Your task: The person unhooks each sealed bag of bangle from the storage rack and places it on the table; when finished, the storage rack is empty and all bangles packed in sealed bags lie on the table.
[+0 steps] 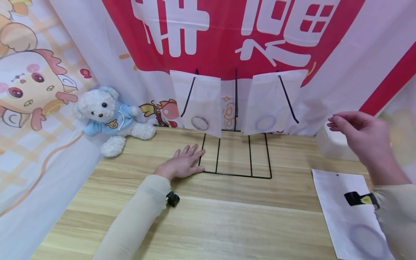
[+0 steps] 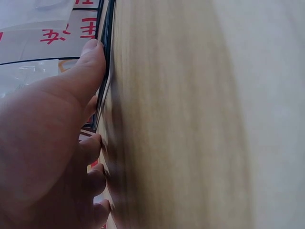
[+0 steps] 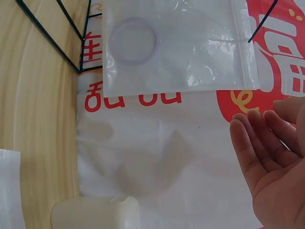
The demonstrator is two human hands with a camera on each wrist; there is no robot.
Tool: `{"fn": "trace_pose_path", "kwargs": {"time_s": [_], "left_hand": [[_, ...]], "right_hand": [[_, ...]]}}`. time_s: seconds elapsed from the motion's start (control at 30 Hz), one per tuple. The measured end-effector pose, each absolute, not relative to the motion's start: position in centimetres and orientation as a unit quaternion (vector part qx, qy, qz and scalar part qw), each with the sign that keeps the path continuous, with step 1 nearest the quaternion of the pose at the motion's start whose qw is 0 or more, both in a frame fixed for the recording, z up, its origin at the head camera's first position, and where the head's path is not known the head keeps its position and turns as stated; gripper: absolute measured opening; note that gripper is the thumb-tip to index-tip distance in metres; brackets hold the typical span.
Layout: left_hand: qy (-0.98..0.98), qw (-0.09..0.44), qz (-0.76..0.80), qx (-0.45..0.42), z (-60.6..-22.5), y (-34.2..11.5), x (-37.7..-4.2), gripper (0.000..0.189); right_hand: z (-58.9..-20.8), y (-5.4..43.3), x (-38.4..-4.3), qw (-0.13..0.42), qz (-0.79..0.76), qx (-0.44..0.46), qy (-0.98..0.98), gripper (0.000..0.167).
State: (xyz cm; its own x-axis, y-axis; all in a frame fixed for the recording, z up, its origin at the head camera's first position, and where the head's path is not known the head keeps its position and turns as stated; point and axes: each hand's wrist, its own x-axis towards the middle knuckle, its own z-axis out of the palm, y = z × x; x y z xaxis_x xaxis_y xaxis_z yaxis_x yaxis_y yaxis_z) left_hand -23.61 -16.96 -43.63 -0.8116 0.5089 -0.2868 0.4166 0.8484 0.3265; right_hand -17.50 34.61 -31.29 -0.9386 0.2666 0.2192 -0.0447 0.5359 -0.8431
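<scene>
My left hand rests on the tabletop with its fingers spread, touching the left side of the black wire rack's base. In the left wrist view, the thumb lies along the rack's wire. Two clear zip bags hang from the rack's hooks: the left bag holds a greyish ring like a bangle, and the right bag a pale purplish one. Raised at the right, my right hand is in the air, apart from the right bag, its fingers bent loosely and holding nothing.
Flat on the table at the right lies another bag with a pale ring inside, partly behind the right sleeve. A white rounded container stands behind it. A white plush toy in blue sits at the back left, against printed cloth.
</scene>
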Motion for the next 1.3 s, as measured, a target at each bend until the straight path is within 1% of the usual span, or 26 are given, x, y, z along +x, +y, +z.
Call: {"fn": "trace_pose_path", "kwargs": {"time_s": [0.23,0.33,0.4,0.57,0.6,0.7,0.93,1.13,1.3], "left_hand": [[0.944,0.183,0.125,0.246,-43.9,-17.0,-23.7,0.078],[0.944,0.183,0.124,0.245,-43.9,-17.0,-23.8,0.078],[0.942,0.176,0.131,0.255,-44.7,-17.4,-24.1,0.080],[0.941,0.170,0.134,0.259,-44.8,-17.4,-24.0,0.079],[0.943,0.176,0.129,0.251,-44.1,-17.0,-23.7,0.077],[0.944,0.176,0.127,0.250,-44.0,-17.0,-23.7,0.077],[0.944,0.181,0.131,0.245,-43.9,-17.0,-23.6,0.078],[0.943,0.182,0.132,0.244,-44.1,-17.1,-23.8,0.077],[0.942,0.183,0.141,0.244,-44.1,-17.2,-23.8,0.077]], "right_hand": [[-30.8,34.0,-18.5,0.148,0.467,-0.071,-0.869,0.047],[-30.5,33.8,-19.0,0.146,0.481,-0.065,-0.862,0.046],[-30.4,33.7,-19.4,0.149,0.486,-0.060,-0.859,0.044],[-30.2,33.3,-20.5,0.141,0.487,-0.067,-0.859,0.048],[-30.1,33.2,-20.8,0.139,0.486,-0.071,-0.860,0.049],[-30.0,32.8,-21.5,0.139,0.489,-0.076,-0.858,0.052],[-29.8,31.9,-23.1,0.152,0.509,-0.058,-0.845,0.047],[-29.5,30.8,-24.3,0.151,0.502,-0.059,-0.849,0.052],[-29.0,30.0,-25.1,0.148,0.479,-0.059,-0.863,0.053]]}}
